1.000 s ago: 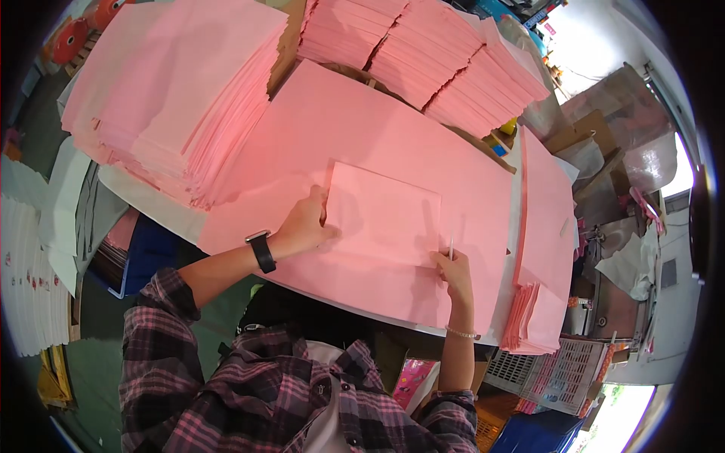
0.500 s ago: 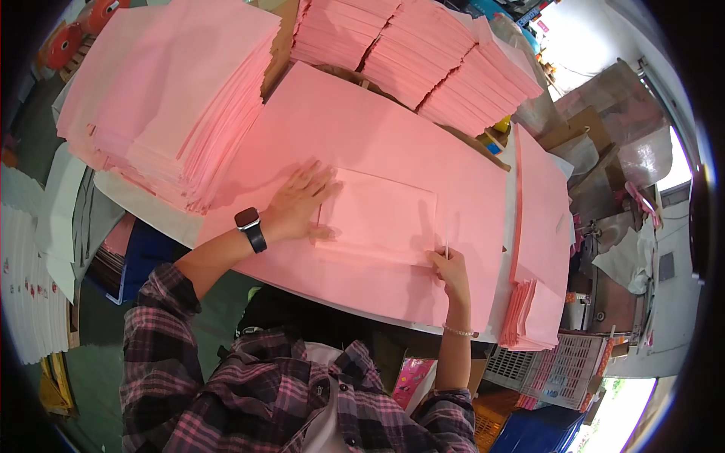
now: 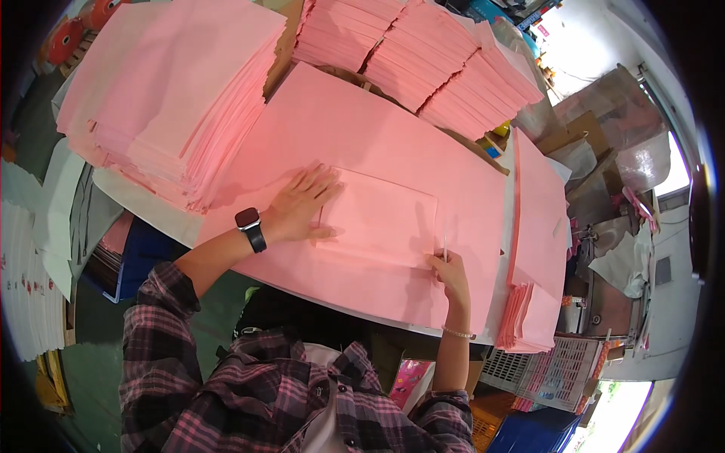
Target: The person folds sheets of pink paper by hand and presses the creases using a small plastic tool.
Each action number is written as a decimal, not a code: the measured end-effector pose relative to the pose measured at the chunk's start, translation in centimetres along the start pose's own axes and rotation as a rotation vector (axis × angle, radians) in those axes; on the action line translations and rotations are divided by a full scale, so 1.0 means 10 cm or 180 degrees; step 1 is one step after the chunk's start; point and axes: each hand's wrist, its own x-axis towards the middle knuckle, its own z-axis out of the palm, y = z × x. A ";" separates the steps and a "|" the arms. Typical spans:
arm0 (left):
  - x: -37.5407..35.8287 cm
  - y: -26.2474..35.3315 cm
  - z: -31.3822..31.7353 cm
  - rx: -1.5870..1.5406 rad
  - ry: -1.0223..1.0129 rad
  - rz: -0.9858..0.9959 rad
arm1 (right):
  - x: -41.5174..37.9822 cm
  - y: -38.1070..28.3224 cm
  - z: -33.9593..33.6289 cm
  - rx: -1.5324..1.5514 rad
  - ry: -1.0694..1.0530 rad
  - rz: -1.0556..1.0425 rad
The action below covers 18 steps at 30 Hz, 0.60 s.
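Observation:
A smaller pink paper rectangle [image 3: 381, 215] lies flat on a large pink sheet [image 3: 355, 113] that covers the table. My left hand [image 3: 302, 204] rests palm down with fingers spread at the rectangle's left end, its fingertips and thumb over that edge. At the lower right corner of the rectangle, my right hand [image 3: 451, 273] pinches a thin, pale stick-like tool [image 3: 445, 248], which points up and away from me. Its exact kind is too small to make out.
A tall stack of pink sheets [image 3: 174, 90] stands at the left, and more pink stacks [image 3: 423, 60] line the back. Folded pink pieces [image 3: 521, 321] lie by the right edge. Below are a grey plastic crate [image 3: 544, 370] and a blue bin [image 3: 143, 260].
My right hand has moved very slightly left and toward me with the stick-like tool. My left hand stays flat in the same place.

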 end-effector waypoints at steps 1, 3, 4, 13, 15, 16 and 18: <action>0.00 0.00 0.00 0.0010 0.0000 0.0000 | 0.00 0.00 0.00 -0.0015 -0.0001 0.0010; -0.01 0.00 0.00 0.0033 0.0001 -0.0006 | -0.01 -0.01 0.00 -0.0021 0.0000 0.0019; -0.01 0.00 0.00 0.0033 -0.0002 -0.0009 | -0.01 -0.01 0.00 -0.0028 -0.0003 0.0022; -0.01 -0.01 -0.01 0.0014 -0.0021 -0.0008 | -0.01 -0.01 0.01 -0.0070 -0.0055 -0.0045; -0.01 0.00 -0.01 -0.0010 -0.0045 -0.0005 | -0.01 -0.01 0.01 -0.0172 -0.0022 -0.0122; -0.01 -0.01 -0.02 -0.0010 -0.0052 -0.0001 | -0.03 -0.03 0.03 -0.0270 0.0011 -0.0199; 0.00 -0.02 -0.03 0.0033 -0.0205 -0.0011 | -0.10 -0.02 0.09 -0.0341 0.0052 -0.0253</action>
